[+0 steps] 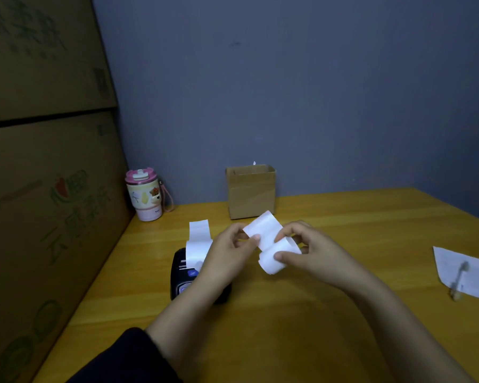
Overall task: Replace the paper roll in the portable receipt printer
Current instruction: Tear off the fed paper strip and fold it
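I hold a white paper roll (pixel 271 262) in the air above the wooden table (pixel 302 313). My right hand (pixel 313 251) grips the roll's body. My left hand (pixel 228 254) pinches the loose end of the roll's paper strip, which sticks up and back from the roll. The black portable printer (pixel 181 280) lies on the table under my left wrist, partly hidden by it. A white paper strip (pixel 198 241) rises out of the printer's top and curls upward.
A small open cardboard box (pixel 250 192) stands at the back against the wall. A pink-lidded cup (pixel 144 196) sits at the back left. Large cardboard cartons (pixel 44 189) wall off the left side. A paper sheet (pixel 470 275) with a pen (pixel 459 280) lies far right.
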